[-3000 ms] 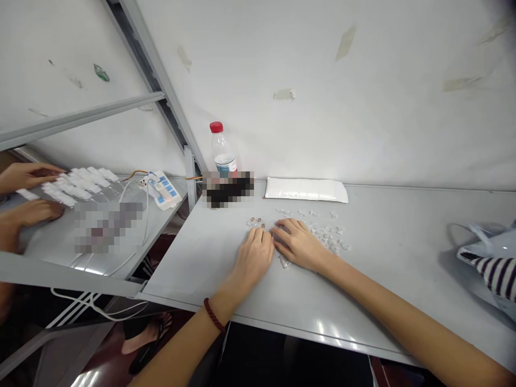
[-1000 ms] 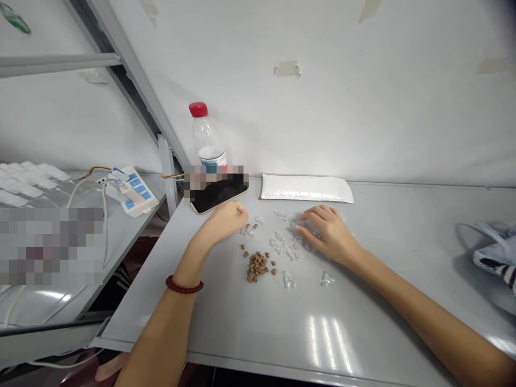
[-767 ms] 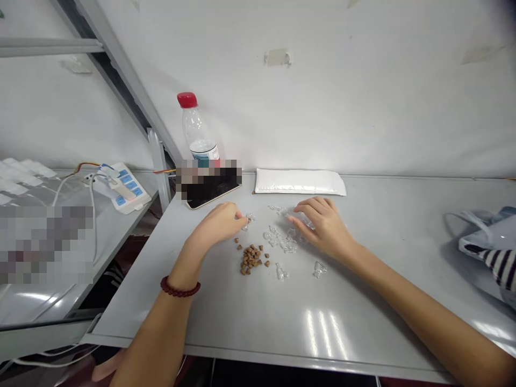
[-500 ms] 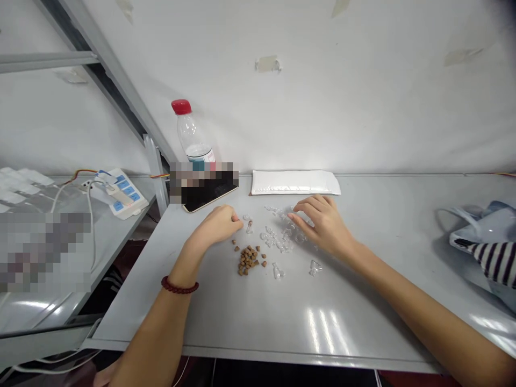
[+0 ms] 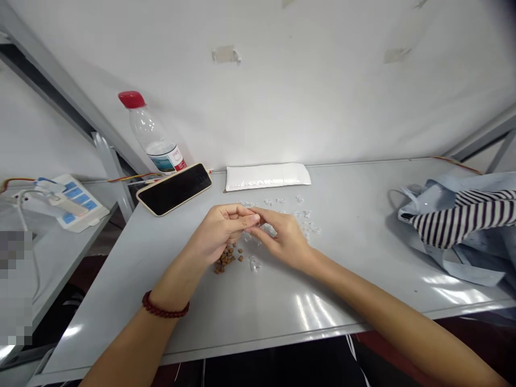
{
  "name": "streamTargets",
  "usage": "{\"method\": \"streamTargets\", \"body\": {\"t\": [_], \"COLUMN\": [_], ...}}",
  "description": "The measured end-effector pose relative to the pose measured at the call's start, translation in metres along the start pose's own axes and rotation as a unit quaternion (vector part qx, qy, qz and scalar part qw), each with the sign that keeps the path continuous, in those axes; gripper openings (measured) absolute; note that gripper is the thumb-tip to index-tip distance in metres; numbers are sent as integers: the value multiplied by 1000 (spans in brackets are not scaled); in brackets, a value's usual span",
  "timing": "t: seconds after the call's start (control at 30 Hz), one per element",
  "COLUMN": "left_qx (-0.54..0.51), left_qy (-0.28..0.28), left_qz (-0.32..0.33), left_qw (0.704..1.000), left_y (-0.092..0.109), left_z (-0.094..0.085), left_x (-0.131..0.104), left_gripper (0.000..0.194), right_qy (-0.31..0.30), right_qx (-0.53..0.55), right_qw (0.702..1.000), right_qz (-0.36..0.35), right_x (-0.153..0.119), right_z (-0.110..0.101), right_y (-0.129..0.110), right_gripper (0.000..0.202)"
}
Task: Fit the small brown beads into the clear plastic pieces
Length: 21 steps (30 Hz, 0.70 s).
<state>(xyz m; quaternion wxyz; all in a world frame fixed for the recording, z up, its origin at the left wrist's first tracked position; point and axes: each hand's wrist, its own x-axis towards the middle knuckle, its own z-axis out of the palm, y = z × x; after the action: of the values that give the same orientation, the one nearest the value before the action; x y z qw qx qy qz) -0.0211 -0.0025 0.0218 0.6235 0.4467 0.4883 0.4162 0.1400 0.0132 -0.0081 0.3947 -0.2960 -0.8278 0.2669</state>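
Note:
My left hand (image 5: 220,228), with a dark red bead bracelet at its wrist, meets my right hand (image 5: 284,236) above the grey table (image 5: 226,317). Both are closed in a pinch, fingertips touching; whatever lies between them is too small to make out. Under and beside my left hand is a pile of small brown pellets (image 5: 226,258). Clear plastic pieces (image 5: 306,215) are scattered behind and right of my right hand. One more clear piece (image 5: 255,263) lies in front of the hands, right of the pellets. Some pieces are partly hidden by my fingers.
At the back left a phone (image 5: 175,189) leans by a red-capped bottle (image 5: 161,145). A white padded packet (image 5: 268,176) lies along the wall. On the right is a light blue bag with striped cloth (image 5: 447,217). A power strip (image 5: 78,201) is at far left.
My hands have come together; they were apart before. One clear piece that lay at the front right is no longer seen there. The view has swung to the right.

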Motion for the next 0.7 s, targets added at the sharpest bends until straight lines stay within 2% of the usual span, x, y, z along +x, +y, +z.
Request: {"method": "streamTargets", "body": {"t": [0.13,0.27,0.4,0.47,0.6,0.63,0.7], "left_qx": [-71,-69,14,9,-95,-89,-8], "left_qy": [10,24,114,147,142,152,189], "left_qz": [-30,-58,1,17,-27,-33,-44], "left_qw": [997,996,993,989,985,984,981], "left_y": [-5,-12,-11,-5,7,8,9], "left_z": [0,1,0,-6,-24,-28,-32], "left_x": [5,9,10,11,15,15,16], "left_gripper": [30,34,33,29,16,13,9], "right_qy": [19,-9,-24,-29,-64,-75,-89], "right_qx": [2,-4,-62,-113,-231,-252,-273], "right_qw": [1000,999,998,993,971,965,958], "right_qz": [7,43,20,3,-14,-14,-7], "right_x": [2,3,0,0,3,4,5], "right_z": [-2,-4,-4,-6,-9,-9,-9], "right_y": [-1,5,13,16,23,25,29], "right_gripper": [19,24,29,31,30,29,27]}}
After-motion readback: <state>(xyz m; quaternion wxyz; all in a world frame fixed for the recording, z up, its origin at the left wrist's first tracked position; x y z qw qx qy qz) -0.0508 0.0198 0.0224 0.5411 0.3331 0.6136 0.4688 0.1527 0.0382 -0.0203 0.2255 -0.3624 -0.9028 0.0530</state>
